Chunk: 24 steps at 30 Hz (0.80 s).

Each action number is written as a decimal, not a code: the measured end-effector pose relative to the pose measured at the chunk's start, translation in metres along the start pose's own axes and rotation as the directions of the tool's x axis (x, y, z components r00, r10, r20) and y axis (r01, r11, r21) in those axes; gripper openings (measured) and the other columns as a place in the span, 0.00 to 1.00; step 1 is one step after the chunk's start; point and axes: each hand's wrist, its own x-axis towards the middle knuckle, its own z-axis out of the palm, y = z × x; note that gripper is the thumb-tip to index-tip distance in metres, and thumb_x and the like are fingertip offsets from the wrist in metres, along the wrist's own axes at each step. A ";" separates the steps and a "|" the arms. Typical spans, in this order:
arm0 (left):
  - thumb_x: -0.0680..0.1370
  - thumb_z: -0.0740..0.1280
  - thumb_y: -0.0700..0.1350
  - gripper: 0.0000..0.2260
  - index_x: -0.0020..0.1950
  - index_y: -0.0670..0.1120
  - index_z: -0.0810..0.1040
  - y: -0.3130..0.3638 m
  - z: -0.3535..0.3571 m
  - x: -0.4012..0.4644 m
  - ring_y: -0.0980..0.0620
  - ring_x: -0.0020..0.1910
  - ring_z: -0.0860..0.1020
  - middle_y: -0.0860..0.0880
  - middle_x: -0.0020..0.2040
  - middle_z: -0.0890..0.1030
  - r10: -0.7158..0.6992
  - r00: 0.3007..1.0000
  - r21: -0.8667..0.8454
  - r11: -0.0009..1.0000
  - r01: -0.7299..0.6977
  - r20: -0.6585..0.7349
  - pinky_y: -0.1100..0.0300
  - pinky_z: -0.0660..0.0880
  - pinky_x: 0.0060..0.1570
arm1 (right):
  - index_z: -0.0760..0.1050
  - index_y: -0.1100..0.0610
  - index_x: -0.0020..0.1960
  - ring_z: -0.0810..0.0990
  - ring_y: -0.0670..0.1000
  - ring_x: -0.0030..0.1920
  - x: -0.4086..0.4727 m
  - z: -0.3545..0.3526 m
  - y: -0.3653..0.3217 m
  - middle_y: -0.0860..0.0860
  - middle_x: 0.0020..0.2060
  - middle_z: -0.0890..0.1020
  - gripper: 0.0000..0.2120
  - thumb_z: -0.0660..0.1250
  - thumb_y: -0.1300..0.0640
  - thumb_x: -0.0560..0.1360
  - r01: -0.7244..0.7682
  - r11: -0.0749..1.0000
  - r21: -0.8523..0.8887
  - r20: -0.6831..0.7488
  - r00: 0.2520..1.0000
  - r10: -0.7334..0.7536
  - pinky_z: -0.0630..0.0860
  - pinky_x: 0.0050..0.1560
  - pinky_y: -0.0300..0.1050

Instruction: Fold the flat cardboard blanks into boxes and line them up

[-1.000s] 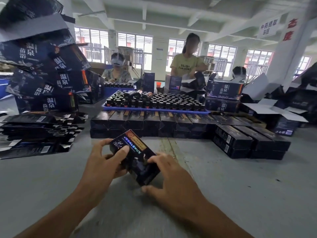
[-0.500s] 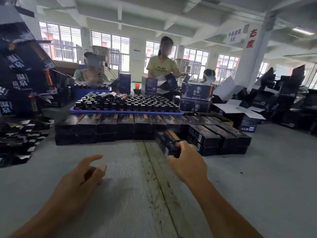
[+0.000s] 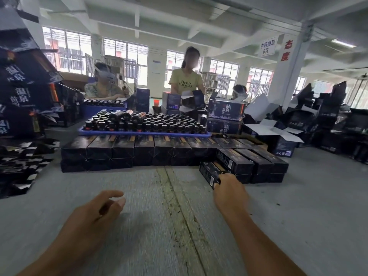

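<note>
Cardboard filled most of the head view. My right hand (image 3: 229, 193) was closed around the near end of a folded black box (image 3: 212, 173), which sat low over the table (image 3: 139, 216) just beside the front of the lined-up boxes (image 3: 245, 162) on the right; I could not tell whether it touched them or the table. My left hand (image 3: 93, 214) hovered over the bare grey surface, palm inward, fingers (image 3: 111, 195) loosely curled and apart, gripping nothing. A longer row of finished boxes (image 3: 123, 148), two layers high, ran across the table ahead of me. Behind that row stood a blue tray (image 3: 143, 134) packed with dark bottles (image 3: 159, 124). At the left edge lay a heap of flat blanks (image 3: 22, 164), with larger printed cartons (image 3: 22, 92) piled above them. Across the table, a seated person (image 3: 103, 86) and a standing person in a yellow shirt (image 3: 186, 82) faced me, the latter handling an open carton (image 3: 192, 100).
</note>
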 end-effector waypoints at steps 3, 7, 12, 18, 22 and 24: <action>0.72 0.58 0.66 0.12 0.51 0.70 0.76 0.004 0.000 0.000 0.62 0.44 0.82 0.64 0.45 0.83 0.017 1.000 0.007 1.000 -0.017 0.001 0.57 0.78 0.47 | 0.76 0.58 0.63 0.80 0.52 0.50 0.004 0.001 -0.003 0.52 0.60 0.77 0.12 0.62 0.59 0.81 0.010 1.000 0.006 0.029 1.000 -0.011 0.77 0.49 0.47; 0.72 0.58 0.65 0.15 0.51 0.63 0.78 0.006 0.000 -0.001 0.65 0.45 0.80 0.66 0.45 0.83 0.013 1.000 0.015 1.000 -0.013 0.021 0.57 0.78 0.49 | 0.70 0.59 0.68 0.80 0.54 0.53 0.012 0.006 -0.005 0.53 0.67 0.71 0.16 0.59 0.57 0.83 0.028 0.996 -0.083 0.097 0.995 -0.020 0.69 0.45 0.45; 0.73 0.58 0.64 0.15 0.51 0.62 0.79 0.011 -0.001 -0.003 0.60 0.44 0.82 0.65 0.45 0.83 0.016 0.999 0.013 1.000 -0.016 0.030 0.58 0.77 0.48 | 0.60 0.61 0.77 0.77 0.58 0.63 0.021 0.010 -0.008 0.55 0.77 0.60 0.24 0.57 0.56 0.83 0.044 0.986 -0.161 0.193 0.981 -0.012 0.73 0.54 0.49; 0.72 0.58 0.64 0.15 0.50 0.62 0.78 0.013 0.001 -0.002 0.59 0.44 0.82 0.68 0.45 0.82 0.006 1.000 0.009 1.000 -0.006 0.018 0.58 0.76 0.48 | 0.49 0.55 0.81 0.73 0.58 0.68 0.015 0.004 -0.007 0.54 0.82 0.46 0.31 0.58 0.51 0.83 0.088 0.991 -0.098 0.263 0.963 -0.059 0.73 0.61 0.51; 0.73 0.59 0.64 0.14 0.52 0.62 0.78 0.010 0.002 -0.001 0.58 0.46 0.82 0.60 0.43 0.84 0.000 1.000 0.022 1.000 0.000 0.010 0.55 0.78 0.51 | 0.61 0.54 0.77 0.77 0.56 0.63 -0.001 -0.001 -0.024 0.53 0.79 0.59 0.25 0.59 0.51 0.81 0.237 0.969 -0.068 0.227 0.949 -0.217 0.75 0.59 0.50; 0.77 0.60 0.60 0.10 0.53 0.61 0.78 0.007 0.003 0.000 0.58 0.48 0.81 0.58 0.45 0.84 -0.011 0.999 0.046 0.999 0.009 0.031 0.55 0.78 0.52 | 0.72 0.53 0.68 0.78 0.54 0.60 -0.011 -0.003 -0.042 0.51 0.68 0.75 0.18 0.61 0.50 0.80 0.306 0.952 -0.012 0.290 0.912 -0.290 0.77 0.58 0.50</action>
